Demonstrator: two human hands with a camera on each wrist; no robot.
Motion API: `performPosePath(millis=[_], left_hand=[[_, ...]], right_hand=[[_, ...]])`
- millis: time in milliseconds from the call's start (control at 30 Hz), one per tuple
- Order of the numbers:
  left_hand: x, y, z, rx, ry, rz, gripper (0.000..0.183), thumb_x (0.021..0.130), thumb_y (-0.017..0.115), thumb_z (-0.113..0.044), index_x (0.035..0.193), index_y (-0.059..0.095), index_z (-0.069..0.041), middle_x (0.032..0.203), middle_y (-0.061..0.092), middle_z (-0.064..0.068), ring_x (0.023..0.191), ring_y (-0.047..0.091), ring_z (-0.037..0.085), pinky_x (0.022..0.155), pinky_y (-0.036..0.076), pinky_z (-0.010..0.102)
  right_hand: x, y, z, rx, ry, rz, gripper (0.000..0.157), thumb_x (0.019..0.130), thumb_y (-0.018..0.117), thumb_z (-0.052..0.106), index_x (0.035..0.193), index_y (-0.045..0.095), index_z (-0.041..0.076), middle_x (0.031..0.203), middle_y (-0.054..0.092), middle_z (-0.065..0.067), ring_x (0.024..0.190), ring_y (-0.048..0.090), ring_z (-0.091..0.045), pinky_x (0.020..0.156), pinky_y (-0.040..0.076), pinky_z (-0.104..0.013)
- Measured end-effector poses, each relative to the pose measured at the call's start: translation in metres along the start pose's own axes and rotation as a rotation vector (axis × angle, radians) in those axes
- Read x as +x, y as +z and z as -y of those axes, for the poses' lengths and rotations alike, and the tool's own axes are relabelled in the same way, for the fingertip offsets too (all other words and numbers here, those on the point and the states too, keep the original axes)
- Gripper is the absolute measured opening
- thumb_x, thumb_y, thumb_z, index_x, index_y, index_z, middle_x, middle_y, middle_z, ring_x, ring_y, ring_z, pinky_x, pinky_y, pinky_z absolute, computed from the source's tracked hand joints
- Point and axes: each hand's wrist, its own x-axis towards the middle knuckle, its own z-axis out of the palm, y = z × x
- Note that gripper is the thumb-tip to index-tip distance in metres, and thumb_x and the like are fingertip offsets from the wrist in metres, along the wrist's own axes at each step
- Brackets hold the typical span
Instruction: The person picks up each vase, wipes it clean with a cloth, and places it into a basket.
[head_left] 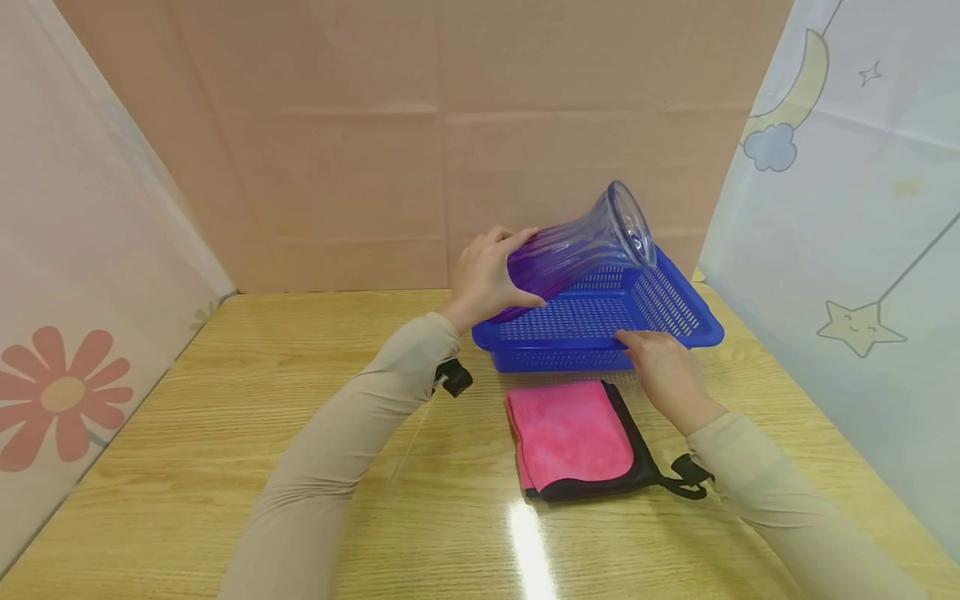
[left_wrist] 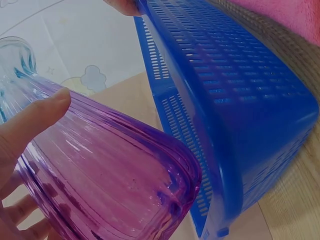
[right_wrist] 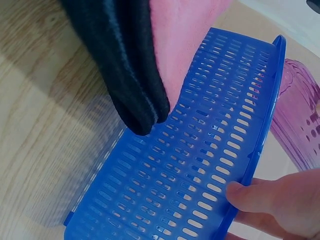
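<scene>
A ribbed glass vase (head_left: 566,250), purple at the base and clear at its flared mouth, is tilted above the blue plastic basket (head_left: 555,343). My left hand (head_left: 489,275) grips the vase around its body; in the left wrist view the thumb lies along one side and the fingers (left_wrist: 31,220) show through the glass on the other. The vase's mouth points up and to the right. At the basket's near rim, my right hand (head_left: 663,371) pinches the edge, thumb outside and fingers over the inner side, as the right wrist view shows.
A folded pink cloth (head_left: 573,437) with black edging and a loop lies on the wooden table (head_left: 225,433) just in front of the basket. A tan backdrop (head_left: 337,150) rises behind, and printed panels (head_left: 847,250) flank the table on both sides.
</scene>
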Motion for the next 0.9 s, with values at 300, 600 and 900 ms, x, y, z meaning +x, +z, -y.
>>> performPosePath(millis=[300, 600, 900], left_hand=[[0.0008, 0.004, -0.0005, 0.022, -0.014, 0.051, 0.098, 0.055, 0.085, -0.05, 0.14, 0.042, -0.027, 0.125, 0.053, 0.0, 0.114, 0.05, 0.022, 0.099, 0.041, 0.038], [0.0046, 0.0078, -0.0011, 0.045, 0.004, 0.066, 0.097, 0.055, 0.085, -0.052, 0.14, 0.044, -0.028, 0.126, 0.053, 0.0, 0.113, 0.051, 0.024, 0.094, 0.045, 0.038], [0.0103, 0.0092, -0.0038, 0.067, 0.007, 0.094, 0.098, 0.055, 0.086, -0.05, 0.14, 0.043, -0.028, 0.127, 0.052, -0.001, 0.117, 0.049, 0.023, 0.096, 0.044, 0.039]], right_hand=[[-0.0008, -0.0008, 0.0008, 0.01, 0.0, 0.005, 0.028, 0.084, 0.061, -0.003, 0.111, 0.064, 0.0, 0.106, 0.068, -0.02, 0.095, 0.064, -0.042, 0.082, 0.053, -0.053], [-0.0014, -0.0004, 0.0001, 0.007, -0.003, -0.005, 0.028, 0.083, 0.062, -0.003, 0.111, 0.065, 0.0, 0.106, 0.068, -0.02, 0.095, 0.064, -0.042, 0.081, 0.053, -0.053], [-0.0025, -0.0015, 0.0004, 0.018, -0.002, 0.001, 0.029, 0.083, 0.061, -0.004, 0.112, 0.064, 0.0, 0.107, 0.068, -0.02, 0.096, 0.063, -0.042, 0.083, 0.052, -0.053]])
